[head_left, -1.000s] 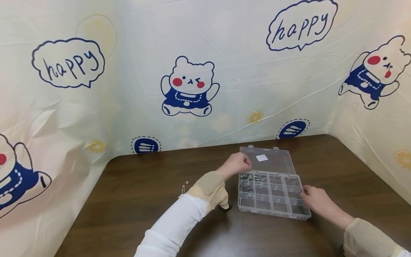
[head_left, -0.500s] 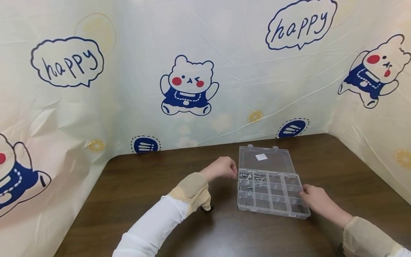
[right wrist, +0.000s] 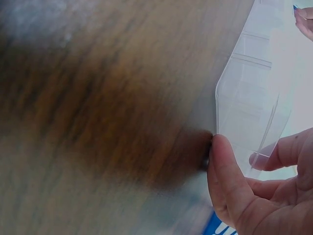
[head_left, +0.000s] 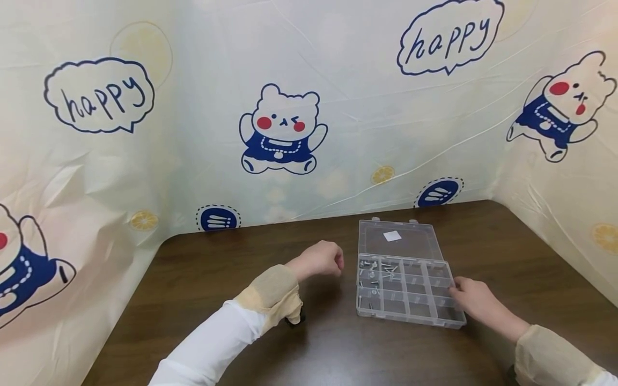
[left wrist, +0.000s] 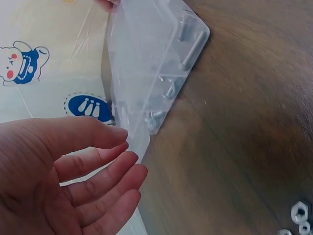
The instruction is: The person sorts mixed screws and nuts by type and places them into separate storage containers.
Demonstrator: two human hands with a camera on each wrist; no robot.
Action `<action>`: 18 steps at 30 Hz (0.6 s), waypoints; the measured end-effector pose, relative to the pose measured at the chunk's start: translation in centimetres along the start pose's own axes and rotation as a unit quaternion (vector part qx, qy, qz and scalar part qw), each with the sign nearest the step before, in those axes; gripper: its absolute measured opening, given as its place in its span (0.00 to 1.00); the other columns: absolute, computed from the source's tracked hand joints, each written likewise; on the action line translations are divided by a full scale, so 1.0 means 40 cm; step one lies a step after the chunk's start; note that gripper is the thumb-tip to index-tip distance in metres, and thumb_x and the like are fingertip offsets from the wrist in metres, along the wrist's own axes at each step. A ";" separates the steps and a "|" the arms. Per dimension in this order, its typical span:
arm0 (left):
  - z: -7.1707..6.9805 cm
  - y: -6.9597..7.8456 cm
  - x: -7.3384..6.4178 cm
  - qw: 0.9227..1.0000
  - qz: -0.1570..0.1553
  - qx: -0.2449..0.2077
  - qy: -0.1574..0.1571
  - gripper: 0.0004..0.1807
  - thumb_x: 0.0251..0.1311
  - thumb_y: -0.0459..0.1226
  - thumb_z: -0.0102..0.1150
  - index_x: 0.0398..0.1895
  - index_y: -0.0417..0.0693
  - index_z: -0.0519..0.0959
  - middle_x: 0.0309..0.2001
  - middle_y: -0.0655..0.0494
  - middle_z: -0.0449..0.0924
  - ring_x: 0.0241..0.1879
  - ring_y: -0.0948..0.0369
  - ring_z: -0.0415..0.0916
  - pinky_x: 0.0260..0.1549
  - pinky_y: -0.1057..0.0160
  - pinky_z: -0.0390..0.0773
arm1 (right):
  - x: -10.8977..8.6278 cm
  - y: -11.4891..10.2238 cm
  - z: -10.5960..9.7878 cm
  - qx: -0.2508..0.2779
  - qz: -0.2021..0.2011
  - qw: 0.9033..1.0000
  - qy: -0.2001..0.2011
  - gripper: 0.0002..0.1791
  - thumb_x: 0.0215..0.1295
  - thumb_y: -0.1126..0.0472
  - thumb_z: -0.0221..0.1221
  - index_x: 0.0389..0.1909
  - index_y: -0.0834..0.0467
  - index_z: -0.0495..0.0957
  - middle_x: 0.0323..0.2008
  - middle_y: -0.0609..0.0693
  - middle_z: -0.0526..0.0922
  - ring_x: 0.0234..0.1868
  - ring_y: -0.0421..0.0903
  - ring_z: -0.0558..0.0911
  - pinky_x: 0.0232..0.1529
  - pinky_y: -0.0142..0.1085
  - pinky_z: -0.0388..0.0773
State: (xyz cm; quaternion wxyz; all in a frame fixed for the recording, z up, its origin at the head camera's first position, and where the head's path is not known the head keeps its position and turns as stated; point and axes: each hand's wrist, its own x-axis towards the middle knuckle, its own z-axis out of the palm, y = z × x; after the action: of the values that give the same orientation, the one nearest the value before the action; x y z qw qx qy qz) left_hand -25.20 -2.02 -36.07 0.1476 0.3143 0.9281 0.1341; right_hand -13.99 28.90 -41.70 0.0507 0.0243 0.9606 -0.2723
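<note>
A clear plastic compartment box (head_left: 417, 305) lies on the brown table with its lid (head_left: 415, 241) folded back. Metal screws (head_left: 388, 268) lie in its left-hand compartments; those on the right hold nothing visible. My right hand (head_left: 478, 303) grips the box's right edge; in the right wrist view its thumb (right wrist: 281, 155) lies over the wall and its fingers outside. Left of the box, apart from it, my left hand (head_left: 318, 260) hangs above the table. Its fingers (left wrist: 110, 181) are loosely curled with nothing between them. Loose nuts (left wrist: 299, 213) show at the left wrist view's lower right corner.
The wooden table (head_left: 338, 343) ends at the back against a printed cloth (head_left: 289, 64) with bears and "happy" bubbles. The cloth also hangs along both sides. A white label (head_left: 392, 236) is on the lid.
My left hand has moved left from above the box's left compartments to over the table beside it. My right hand keeps holding the box edge.
</note>
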 end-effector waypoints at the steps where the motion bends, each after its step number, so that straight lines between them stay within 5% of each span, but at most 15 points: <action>1: -0.002 -0.002 -0.003 1.000 -0.001 0.003 0.000 0.03 0.45 0.34 0.63 0.22 0.51 0.79 0.24 0.62 0.75 0.25 0.64 0.69 0.25 0.67 0.70 | -0.001 0.000 -0.001 -0.001 0.000 1.000 0.002 0.21 0.60 0.65 0.44 0.43 0.82 0.67 0.35 0.70 0.77 0.30 0.52 0.80 0.33 0.45 0.75; 18: 0.021 -0.063 -0.082 0.997 0.008 0.070 -0.011 0.10 0.39 0.27 0.60 0.17 0.52 0.75 0.20 0.63 0.71 0.20 0.64 0.66 0.19 0.65 0.67 | -0.002 -0.006 -0.006 0.002 0.012 1.000 -0.013 0.22 0.61 0.65 0.43 0.46 0.83 0.65 0.39 0.74 0.75 0.34 0.53 0.80 0.34 0.45 0.76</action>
State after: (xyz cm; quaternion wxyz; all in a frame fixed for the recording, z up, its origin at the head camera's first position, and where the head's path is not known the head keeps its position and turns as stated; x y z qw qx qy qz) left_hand -23.77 -5.86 -37.08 0.1342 0.3330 0.9310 0.0663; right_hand -13.95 28.83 -41.37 0.0669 0.0327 0.9588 -0.2742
